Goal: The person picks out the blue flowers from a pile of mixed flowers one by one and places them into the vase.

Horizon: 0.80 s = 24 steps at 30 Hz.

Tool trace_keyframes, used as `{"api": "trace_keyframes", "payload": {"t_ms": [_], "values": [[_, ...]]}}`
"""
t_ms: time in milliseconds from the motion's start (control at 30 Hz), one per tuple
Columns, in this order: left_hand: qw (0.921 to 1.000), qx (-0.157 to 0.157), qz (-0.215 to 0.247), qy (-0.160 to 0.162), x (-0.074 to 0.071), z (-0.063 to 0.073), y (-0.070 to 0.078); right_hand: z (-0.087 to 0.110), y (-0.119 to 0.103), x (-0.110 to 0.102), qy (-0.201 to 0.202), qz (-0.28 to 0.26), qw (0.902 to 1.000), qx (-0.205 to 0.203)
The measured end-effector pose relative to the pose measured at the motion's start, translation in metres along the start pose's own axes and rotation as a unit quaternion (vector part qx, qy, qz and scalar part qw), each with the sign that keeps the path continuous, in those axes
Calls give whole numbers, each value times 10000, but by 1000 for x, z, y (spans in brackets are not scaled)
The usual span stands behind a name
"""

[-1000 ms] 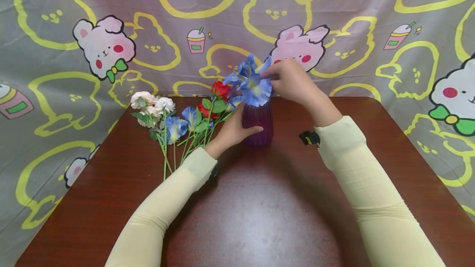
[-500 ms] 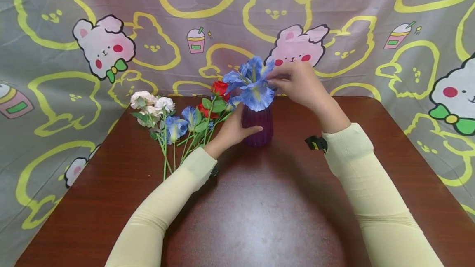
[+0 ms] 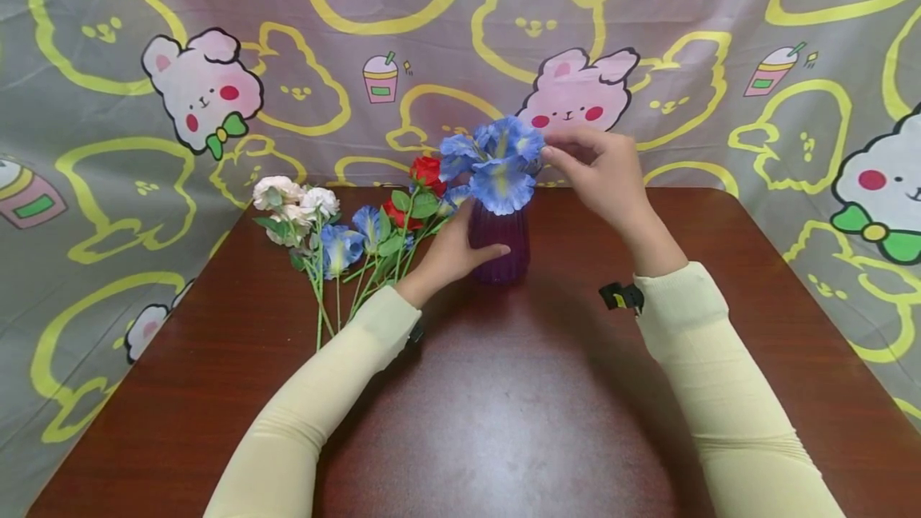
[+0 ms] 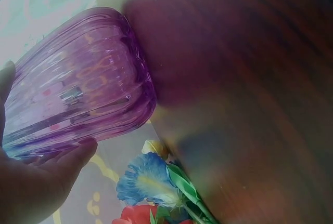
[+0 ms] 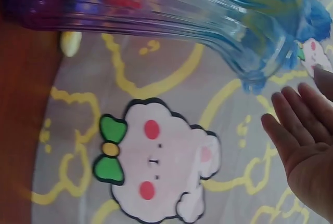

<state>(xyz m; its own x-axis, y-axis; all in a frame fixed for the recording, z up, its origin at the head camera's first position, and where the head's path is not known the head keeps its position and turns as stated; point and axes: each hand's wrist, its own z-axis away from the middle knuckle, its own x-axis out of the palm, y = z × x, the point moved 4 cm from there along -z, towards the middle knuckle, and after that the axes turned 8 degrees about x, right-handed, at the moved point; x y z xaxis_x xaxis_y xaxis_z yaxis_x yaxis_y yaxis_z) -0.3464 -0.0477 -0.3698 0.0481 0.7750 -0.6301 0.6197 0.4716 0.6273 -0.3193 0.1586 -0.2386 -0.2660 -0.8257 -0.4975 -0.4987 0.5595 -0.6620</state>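
Observation:
A purple ribbed glass vase (image 3: 500, 242) stands upright on the table, its glass turning bluish toward the mouth in the right wrist view. My left hand (image 3: 449, 250) grips its side, thumb across the front; the left wrist view shows the thumb and part of the fingers around the glass (image 4: 88, 78). Blue artificial irises (image 3: 501, 182) spread over the mouth, their stems mostly hidden inside. My right hand (image 3: 600, 174) pinches the right edge of a blue petal between thumb and index finger. In the right wrist view, the right hand's other fingers (image 5: 296, 125) are extended beside the mouth.
Left of the vase lie red roses (image 3: 428, 174), more blue irises (image 3: 341, 250) and pale pink-white flowers (image 3: 281, 198), green stems pointing toward the front. A brown wooden table (image 3: 504, 422) carries everything. A cartoon-printed curtain (image 3: 432, 6) hangs behind it.
My right hand has moved right and slightly down, and the irises have sunk a little and shifted right over the vase. The left hand has stayed on the vase.

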Motion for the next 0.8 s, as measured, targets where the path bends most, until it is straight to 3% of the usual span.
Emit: {"api": "trace_keyframes", "payload": {"t_ms": [167, 333, 667, 800], "values": [[9997, -226, -99, -49, 0, 1, 0, 8, 14, 3, 248, -659, 9974, 131], [9995, -276, -119, -52, -1, 2, 1, 18, 32, 12, 194, -970, 9937, 525], [9998, -191, -21, -70, 0, 1, 1, 29, 55, 32, -567, -1435, 9833, 970], [9999, -132, 8, -39, 0, 2, 1, 31, 58, 42, -1005, -1206, 9830, 956]]}}
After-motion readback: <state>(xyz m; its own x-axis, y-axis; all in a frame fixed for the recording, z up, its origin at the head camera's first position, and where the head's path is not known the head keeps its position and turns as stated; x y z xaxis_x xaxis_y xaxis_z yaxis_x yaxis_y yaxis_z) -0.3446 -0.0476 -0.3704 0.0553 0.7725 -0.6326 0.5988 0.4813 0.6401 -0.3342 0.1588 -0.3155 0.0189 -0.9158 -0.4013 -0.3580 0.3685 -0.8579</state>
